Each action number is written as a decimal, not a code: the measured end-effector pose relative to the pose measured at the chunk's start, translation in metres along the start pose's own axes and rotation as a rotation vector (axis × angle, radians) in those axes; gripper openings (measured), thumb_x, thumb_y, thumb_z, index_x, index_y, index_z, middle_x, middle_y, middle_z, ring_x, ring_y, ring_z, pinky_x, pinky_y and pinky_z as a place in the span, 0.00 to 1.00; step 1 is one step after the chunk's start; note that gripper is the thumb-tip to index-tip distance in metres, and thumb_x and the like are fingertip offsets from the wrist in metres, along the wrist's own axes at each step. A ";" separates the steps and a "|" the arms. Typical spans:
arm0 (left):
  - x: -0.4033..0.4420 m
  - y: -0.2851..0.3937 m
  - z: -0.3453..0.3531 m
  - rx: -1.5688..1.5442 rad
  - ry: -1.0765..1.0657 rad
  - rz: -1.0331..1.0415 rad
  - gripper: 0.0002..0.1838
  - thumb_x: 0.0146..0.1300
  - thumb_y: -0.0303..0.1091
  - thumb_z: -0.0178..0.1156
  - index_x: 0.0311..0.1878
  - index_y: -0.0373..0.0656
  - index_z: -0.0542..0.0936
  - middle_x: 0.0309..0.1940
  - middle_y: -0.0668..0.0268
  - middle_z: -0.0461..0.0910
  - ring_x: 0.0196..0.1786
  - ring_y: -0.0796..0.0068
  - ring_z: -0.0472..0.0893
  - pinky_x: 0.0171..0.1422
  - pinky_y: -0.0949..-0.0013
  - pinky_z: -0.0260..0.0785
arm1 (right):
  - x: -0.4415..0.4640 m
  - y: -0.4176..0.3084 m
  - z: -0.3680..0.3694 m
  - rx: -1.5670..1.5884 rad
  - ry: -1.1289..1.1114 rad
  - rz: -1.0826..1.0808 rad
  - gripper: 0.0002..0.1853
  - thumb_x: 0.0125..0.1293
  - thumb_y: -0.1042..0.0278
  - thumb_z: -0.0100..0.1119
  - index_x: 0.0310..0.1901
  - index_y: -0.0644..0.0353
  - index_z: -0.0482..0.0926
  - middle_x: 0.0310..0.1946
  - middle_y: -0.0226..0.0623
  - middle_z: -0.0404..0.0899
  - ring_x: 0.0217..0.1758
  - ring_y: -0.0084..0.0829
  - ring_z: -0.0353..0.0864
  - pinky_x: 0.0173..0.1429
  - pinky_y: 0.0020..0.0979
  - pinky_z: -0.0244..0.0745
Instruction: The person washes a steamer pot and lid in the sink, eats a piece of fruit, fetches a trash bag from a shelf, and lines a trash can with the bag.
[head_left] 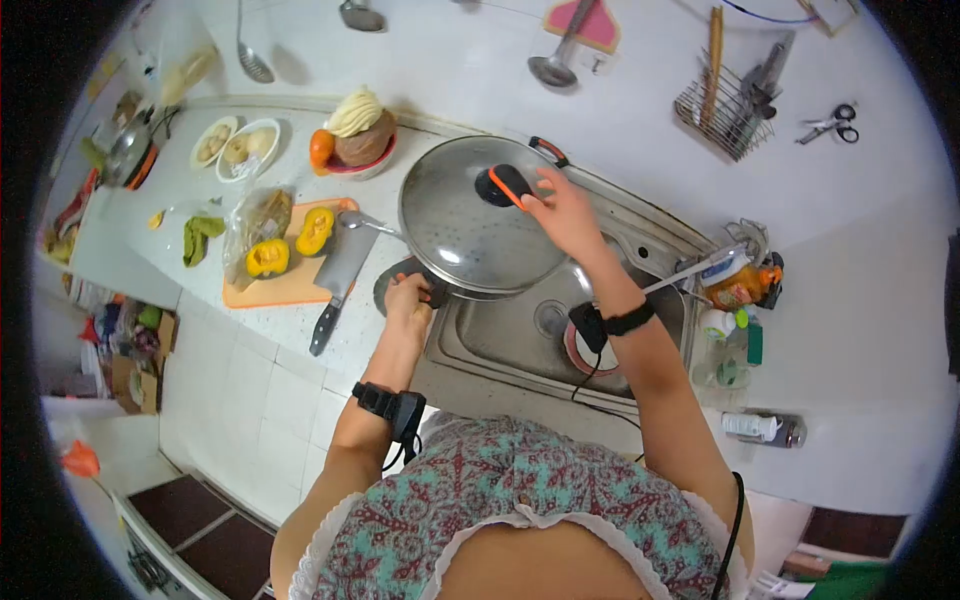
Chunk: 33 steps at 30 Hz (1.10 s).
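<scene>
Head view: left hand (407, 300) grips side handle (438, 290) of likely heavy pot (485, 295); loosely open right hand (567, 215) touches lid handle (511, 187), best hold on slick, stiff lid (450, 225) ahead.

the lid (455, 225) looks like glossy metal, the sink (480, 335) brushed metal, the cutting board (250, 292) smooth matt plastic.
</scene>
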<state>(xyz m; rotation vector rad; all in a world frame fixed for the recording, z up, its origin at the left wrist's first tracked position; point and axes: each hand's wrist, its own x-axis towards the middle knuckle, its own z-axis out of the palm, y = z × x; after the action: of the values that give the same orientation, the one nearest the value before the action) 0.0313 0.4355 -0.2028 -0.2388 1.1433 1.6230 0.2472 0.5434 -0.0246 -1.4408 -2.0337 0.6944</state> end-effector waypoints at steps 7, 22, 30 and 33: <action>0.038 0.033 0.004 0.083 -0.142 -0.020 0.18 0.43 0.13 0.55 0.35 0.49 0.70 0.25 0.71 0.72 0.22 0.76 0.70 0.25 0.74 0.59 | -0.083 0.061 -0.076 0.131 0.161 0.063 0.17 0.62 0.59 0.60 0.49 0.59 0.77 0.39 0.37 0.82 0.39 0.28 0.81 0.46 0.29 0.74; 0.084 0.076 0.019 0.326 -0.210 0.222 0.06 0.49 0.20 0.57 0.26 0.44 0.73 0.17 0.72 0.68 0.17 0.79 0.66 0.19 0.77 0.53 | -0.173 0.483 -0.165 0.036 0.697 0.398 0.24 0.51 0.65 0.67 0.49 0.63 0.72 0.34 0.43 0.79 0.36 0.40 0.80 0.40 0.36 0.76; 0.080 0.085 -0.005 0.665 -0.316 0.519 0.25 0.53 0.24 0.55 0.57 0.34 0.68 0.29 0.64 0.76 0.28 0.75 0.76 0.31 0.74 0.68 | -0.136 0.368 -0.195 -0.495 0.399 0.408 0.32 0.54 0.60 0.64 0.60 0.62 0.66 0.54 0.45 0.72 0.58 0.40 0.72 0.60 0.40 0.68; 0.039 0.076 -0.002 0.653 -0.087 0.823 0.32 0.54 0.22 0.54 0.65 0.30 0.62 0.65 0.47 0.62 0.67 0.60 0.64 0.73 0.63 0.48 | -0.121 0.444 -0.195 1.406 0.818 0.554 0.36 0.48 0.62 0.69 0.58 0.65 0.67 0.49 0.46 0.76 0.50 0.41 0.78 0.54 0.39 0.72</action>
<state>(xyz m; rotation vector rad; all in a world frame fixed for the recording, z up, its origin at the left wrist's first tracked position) -0.0484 0.4620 -0.1876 0.8142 1.7575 1.7880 0.7123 0.5772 -0.2043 -1.0122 -0.2313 1.1291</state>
